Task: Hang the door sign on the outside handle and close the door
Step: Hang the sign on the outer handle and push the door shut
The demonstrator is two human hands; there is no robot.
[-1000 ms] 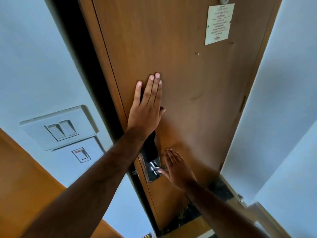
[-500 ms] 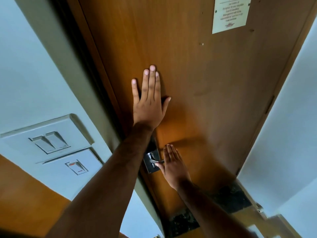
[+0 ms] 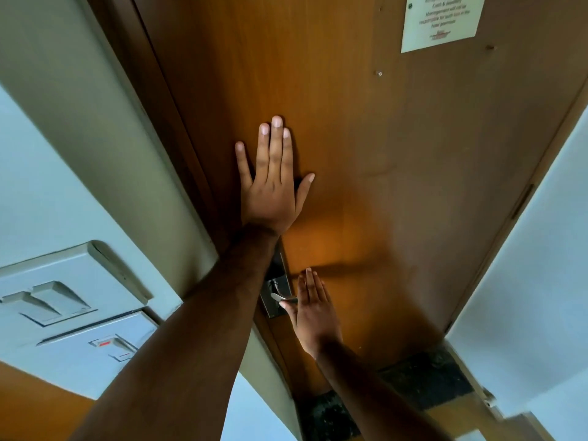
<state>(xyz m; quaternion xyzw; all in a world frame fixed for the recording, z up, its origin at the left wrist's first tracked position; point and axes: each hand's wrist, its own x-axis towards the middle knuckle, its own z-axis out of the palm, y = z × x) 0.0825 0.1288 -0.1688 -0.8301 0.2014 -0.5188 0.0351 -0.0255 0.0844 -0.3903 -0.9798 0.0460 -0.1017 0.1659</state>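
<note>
the wooden door [image 3: 366,154] fills the middle of the view, its latch edge lying against the frame [image 3: 152,90] with no gap showing there. no door sign shows on this side. the left hand [image 3: 273,186] lies flat on the door, fingers stretched and thumb spread wide, holding nothing. just below its wrist sits the dark lock plate [image 3: 280,294] with a small metal latch lever [image 3: 281,297]. the right hand [image 3: 313,310] is flat and extended too, empty, its thumb touching that lever. up and to the right of the left hand hangs a printed notice [image 3: 440,20]. left of the left forearm, on the wall, are two switch plates [image 3: 73,300].
</note>
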